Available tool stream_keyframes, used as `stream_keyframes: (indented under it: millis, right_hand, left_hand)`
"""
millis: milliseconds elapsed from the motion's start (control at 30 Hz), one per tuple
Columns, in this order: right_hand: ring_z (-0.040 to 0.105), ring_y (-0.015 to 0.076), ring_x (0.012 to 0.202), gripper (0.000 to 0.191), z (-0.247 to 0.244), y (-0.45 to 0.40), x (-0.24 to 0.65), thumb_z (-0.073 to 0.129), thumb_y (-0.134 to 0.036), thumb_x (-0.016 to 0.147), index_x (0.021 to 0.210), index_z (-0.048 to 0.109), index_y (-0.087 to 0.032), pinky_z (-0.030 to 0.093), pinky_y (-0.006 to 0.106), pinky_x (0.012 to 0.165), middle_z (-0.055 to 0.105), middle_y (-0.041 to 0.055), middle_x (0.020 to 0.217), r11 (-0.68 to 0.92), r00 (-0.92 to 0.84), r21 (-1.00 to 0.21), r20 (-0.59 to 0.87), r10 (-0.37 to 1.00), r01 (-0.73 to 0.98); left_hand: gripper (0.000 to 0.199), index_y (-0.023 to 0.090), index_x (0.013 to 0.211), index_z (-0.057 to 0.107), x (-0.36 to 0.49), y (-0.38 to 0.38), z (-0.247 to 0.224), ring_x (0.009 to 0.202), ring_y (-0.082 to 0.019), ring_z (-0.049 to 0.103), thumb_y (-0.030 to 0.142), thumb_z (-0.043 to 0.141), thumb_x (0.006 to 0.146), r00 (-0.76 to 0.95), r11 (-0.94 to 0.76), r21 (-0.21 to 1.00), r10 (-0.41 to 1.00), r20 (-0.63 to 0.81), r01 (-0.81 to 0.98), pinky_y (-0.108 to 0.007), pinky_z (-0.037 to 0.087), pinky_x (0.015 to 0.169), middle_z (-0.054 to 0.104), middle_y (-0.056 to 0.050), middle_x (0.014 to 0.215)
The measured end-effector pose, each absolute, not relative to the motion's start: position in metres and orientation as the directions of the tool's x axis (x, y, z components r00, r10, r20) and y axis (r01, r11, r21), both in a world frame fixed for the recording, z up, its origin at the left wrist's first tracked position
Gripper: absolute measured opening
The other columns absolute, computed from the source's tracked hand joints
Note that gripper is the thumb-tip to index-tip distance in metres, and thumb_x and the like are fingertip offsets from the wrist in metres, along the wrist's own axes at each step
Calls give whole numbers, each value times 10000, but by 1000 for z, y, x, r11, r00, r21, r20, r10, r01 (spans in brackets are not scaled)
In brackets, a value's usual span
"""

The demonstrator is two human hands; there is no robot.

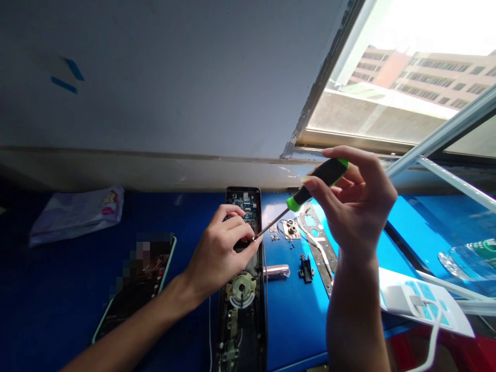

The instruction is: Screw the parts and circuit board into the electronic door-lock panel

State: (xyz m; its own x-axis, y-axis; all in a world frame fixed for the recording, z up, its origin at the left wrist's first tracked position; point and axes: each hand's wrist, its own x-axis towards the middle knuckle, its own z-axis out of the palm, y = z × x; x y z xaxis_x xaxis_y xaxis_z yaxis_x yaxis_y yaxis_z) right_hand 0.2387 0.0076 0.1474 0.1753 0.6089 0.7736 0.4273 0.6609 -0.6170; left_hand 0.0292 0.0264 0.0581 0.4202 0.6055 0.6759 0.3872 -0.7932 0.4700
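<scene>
Green-and-black screwdriver (320,180) slants down-left from our closed right grip (358,209) — tip at our left grip (228,240), bunched over the long casing (253,336) — its hold we cannot tell.

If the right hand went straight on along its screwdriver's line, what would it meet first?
The screwdriver in the right hand would lead, probably meeting the left hand first, at the fingertips by its tip, over the open casing; depth there is unclear.

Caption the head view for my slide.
Right hand angles a screwdriver down to the left hand, over an opened electronic device.
</scene>
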Motion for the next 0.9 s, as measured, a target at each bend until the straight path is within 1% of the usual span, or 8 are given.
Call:
stream_keyframes:
  millis: [67,133,200,367,500,633,733,900]
  right_hand:
    - [764,197,913,438,145,7,241,833,-240,835,1243,699,-327,691,334,687,764,10,1050,641,128,-653,734,667,404]
    - [761,240,1063,531,145,6,242,781,-219,876,1375,633,-328,705,396,802,777,33,1144,641,32,-675,697,716,365]
    - [749,259,1132,571,146,6,241,766,-190,880,1408,605,-336,701,428,869,774,31,1174,660,-28,-667,696,718,345]
    - [776,249,1052,592,146,12,238,834,-114,796,1321,660,-324,702,416,858,783,4,1083,711,-38,-628,741,671,318]
    - [773,244,1047,609,145,15,236,847,-95,772,1305,678,-334,706,414,837,776,9,1146,726,-36,-606,759,650,326]
    - [768,244,1031,628,145,13,237,843,-94,770,1310,684,-371,709,438,828,756,7,1234,735,-1,-571,789,614,365]
    - [766,258,1039,654,144,11,239,820,-70,769,1326,679,-383,709,472,832,757,9,1253,736,-37,-533,799,600,417]
    - [769,263,1037,663,143,13,239,798,-72,777,1343,670,-391,702,490,857,761,6,1253,745,-63,-498,812,580,444]
  left_hand:
    - [187,189,741,671,29,27,56,1028,-259,597,157,735,913,425,-794,455,603,675,403,-405,557,880,724,-28,753]
    - [164,185,764,695,29,28,55,1032,-262,594,156,723,923,430,-796,434,597,677,422,-415,561,889,733,-36,770]
    - [139,185,792,719,28,29,54,1033,-265,594,157,717,928,429,-801,406,584,689,439,-426,565,904,737,-41,783]
    - [102,190,825,742,29,29,56,1036,-265,602,186,739,927,419,-809,375,564,712,452,-428,576,913,733,-47,794]
    - [91,152,932,763,23,33,60,1087,-284,587,243,761,923,457,-823,357,549,700,441,-445,574,934,708,-77,844]
    - [245,166,1078,768,12,42,63,1241,-344,530,332,791,899,547,-849,321,519,657,420,-550,537,1032,692,-124,1085]
    - [298,192,1136,753,5,48,62,1358,-391,461,363,789,894,577,-848,300,520,630,436,-626,495,1090,648,-145,1270]
    - [286,201,1148,744,1,51,58,1405,-404,435,340,775,900,586,-830,298,547,597,471,-649,474,1116,621,-147,1336]
